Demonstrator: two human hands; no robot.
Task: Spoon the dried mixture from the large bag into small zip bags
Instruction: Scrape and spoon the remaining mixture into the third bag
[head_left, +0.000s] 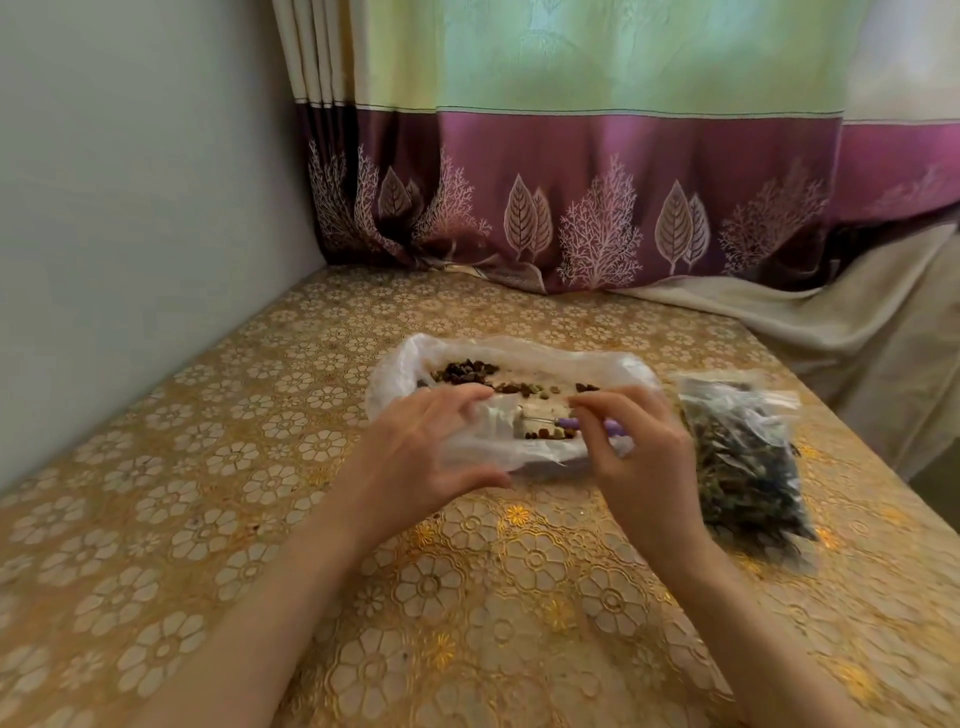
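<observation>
A large clear plastic bag (415, 364) lies open in the middle of the table, with brown and green dried pieces (467, 373) scattered inside. My left hand (415, 462) grips the bag's near left edge between thumb and fingers. My right hand (639, 457) pinches the purple handle of a small spoon (566, 423), whose metal stem points left into the bag. A filled zip bag (748, 457) of dark dried mixture lies right of my right hand.
The table carries a gold floral cloth (260, 467). A grey wall (130, 234) runs along the left side. A purple and green curtain (597, 208) hangs behind, and a beige cloth (857, 332) drapes at the far right edge.
</observation>
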